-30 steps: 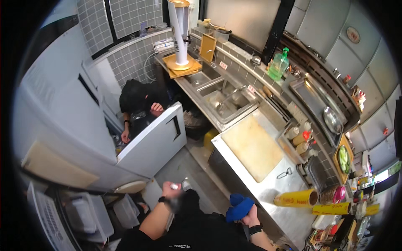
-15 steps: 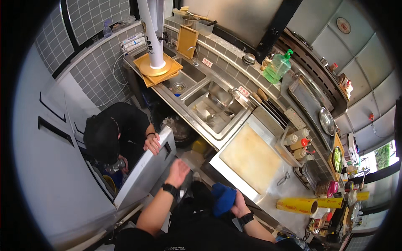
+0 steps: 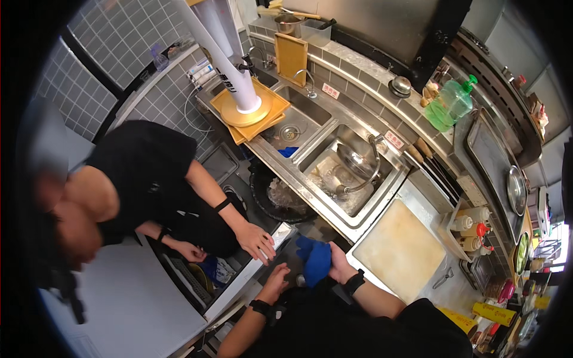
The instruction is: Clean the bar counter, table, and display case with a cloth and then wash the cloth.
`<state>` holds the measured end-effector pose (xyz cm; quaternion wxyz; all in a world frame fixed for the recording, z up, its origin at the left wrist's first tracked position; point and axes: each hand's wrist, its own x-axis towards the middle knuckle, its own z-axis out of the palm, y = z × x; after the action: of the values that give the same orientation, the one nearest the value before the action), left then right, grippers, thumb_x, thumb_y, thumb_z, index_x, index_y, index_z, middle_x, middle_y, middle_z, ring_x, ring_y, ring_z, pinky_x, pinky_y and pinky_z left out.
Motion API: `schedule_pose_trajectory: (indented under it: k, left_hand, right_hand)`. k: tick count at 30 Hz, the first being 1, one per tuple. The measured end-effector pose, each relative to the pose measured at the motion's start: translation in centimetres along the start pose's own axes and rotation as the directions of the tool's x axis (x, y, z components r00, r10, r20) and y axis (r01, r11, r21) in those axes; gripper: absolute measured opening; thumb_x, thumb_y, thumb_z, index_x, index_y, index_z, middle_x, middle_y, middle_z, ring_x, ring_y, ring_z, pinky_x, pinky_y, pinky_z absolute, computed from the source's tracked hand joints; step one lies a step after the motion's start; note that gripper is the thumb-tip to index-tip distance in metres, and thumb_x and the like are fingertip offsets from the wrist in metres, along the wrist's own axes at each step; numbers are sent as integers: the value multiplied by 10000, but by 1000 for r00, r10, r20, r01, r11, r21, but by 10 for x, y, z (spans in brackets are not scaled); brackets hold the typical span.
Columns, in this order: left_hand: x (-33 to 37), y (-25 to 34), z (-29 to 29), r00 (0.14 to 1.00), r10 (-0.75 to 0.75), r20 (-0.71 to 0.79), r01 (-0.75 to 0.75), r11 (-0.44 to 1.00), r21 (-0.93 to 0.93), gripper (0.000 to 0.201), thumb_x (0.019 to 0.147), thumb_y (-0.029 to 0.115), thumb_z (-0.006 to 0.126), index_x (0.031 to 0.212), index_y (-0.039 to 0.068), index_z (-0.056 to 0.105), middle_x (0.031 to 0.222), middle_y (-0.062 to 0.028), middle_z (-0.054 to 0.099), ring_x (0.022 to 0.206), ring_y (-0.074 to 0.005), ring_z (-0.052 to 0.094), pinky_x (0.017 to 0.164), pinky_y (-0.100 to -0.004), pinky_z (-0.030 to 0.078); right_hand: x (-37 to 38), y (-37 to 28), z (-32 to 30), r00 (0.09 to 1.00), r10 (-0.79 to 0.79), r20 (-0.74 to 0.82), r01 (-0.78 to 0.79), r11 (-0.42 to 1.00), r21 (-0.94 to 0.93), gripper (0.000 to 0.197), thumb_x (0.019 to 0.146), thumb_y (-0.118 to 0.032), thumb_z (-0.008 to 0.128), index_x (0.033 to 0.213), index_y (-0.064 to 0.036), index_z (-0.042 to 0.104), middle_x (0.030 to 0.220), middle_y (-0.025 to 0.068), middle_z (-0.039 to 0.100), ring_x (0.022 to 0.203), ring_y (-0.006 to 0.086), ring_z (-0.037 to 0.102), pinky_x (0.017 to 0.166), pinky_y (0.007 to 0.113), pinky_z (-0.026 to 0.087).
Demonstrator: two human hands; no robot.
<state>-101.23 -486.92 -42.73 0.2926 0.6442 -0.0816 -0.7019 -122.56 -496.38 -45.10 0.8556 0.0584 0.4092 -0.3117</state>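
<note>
My right hand [image 3: 341, 264] grips a bunched blue cloth [image 3: 314, 261] in front of my body. To its left, my left hand [image 3: 276, 284] is held up with nothing in it, its fingers loosely bent and apart from the cloth. Close beyond that hand is the edge of an open pale door [image 3: 243, 269], where a co-worker's hand [image 3: 256, 241] rests. The co-worker's other hand [image 3: 190, 251] is by the opening, near a blue-and-white package [image 3: 218, 272].
Ahead runs a steel double sink [image 3: 329, 126] with a metal bowl [image 3: 357, 158] in one basin. A black-lined bin [image 3: 271, 190] stands below. On the right counter lie a cutting board [image 3: 400, 250] and squeeze bottles [image 3: 471, 231]. A tall white dispenser [image 3: 230, 71] stands on yellow trays.
The co-worker has risen from a crouch and leans closer at the left. My left hand has drawn back toward my body, its fingers less stretched. The blue cloth stays in my right hand.
</note>
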Motion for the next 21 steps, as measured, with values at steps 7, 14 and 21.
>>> schedule_pose_trajectory:
  k: [7, 14, 21]
  left_hand:
    - [19, 10, -37, 972, 46, -231, -67, 994, -83, 495, 907, 224, 564, 1374, 132, 428, 1255, -23, 481, 1240, -179, 435, 1031, -527, 362]
    - [26, 29, -44, 954, 54, -293, -93, 988, -119, 560, 904, 216, 566, 1420, 91, 387, 1353, -65, 412, 1292, -212, 380, 1071, -514, 346]
    - [27, 43, -83, 899, 53, -435, -122, 984, -132, 644, 890, 240, 552, 1471, 76, 328, 1499, -126, 345, 1396, -271, 310, 1104, -489, 318]
  right_hand:
    - [21, -21, 18, 992, 109, -63, -102, 990, 100, 302, 1015, -280, 399, 996, -55, 600, 924, 84, 648, 827, 231, 619, 776, 385, 533]
    - [60, -24, -12, 991, 129, 35, -133, 972, 193, 390, 1015, -330, 362, 1069, -65, 643, 1061, 108, 684, 946, 287, 649, 926, 445, 512]
    - [52, -47, 6, 995, 85, 49, -90, 990, 111, 500, 1029, -358, 297, 1251, -18, 588, 1226, 156, 645, 1115, 302, 616, 1014, 449, 472]
